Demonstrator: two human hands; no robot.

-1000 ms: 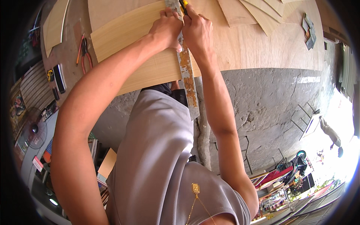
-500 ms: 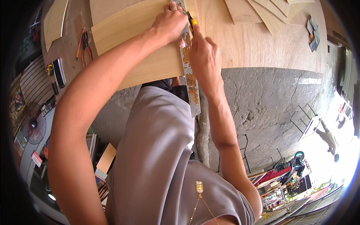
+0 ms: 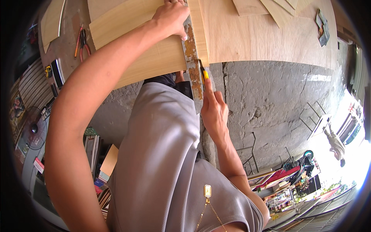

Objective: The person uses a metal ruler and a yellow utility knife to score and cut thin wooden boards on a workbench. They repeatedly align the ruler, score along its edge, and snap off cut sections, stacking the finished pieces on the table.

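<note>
A long, rust-patched metal straightedge [image 3: 192, 52] lies across a thin plywood sheet [image 3: 154, 58], its near end jutting past the sheet's near edge. My left hand [image 3: 172, 17] holds the straightedge down at the far part, thumb along its left side; the fingertips are partly cut off by the top of the picture. In my right hand [image 3: 215, 116] is a yellow and black utility knife [image 3: 205, 73], forefinger stretched along it. Its tip is at the sheet's near edge, just right of the straightedge. A narrow strip of the sheet [image 3: 201, 34] shows on that side.
A larger plywood board [image 3: 262, 42] extends right, with thin offcuts [image 3: 282, 11] and a dark crumpled piece [image 3: 322, 28] on it. Pliers [image 3: 84, 46], a pencil [image 3: 78, 41] and a phone [image 3: 58, 73] lie left. Cracked concrete floor [image 3: 266, 96] is below; a person [image 3: 335, 145] is far right.
My right hand has drawn the knife toward me along the straightedge, from its far part to the sheet's near edge. My left hand still presses the straightedge.
</note>
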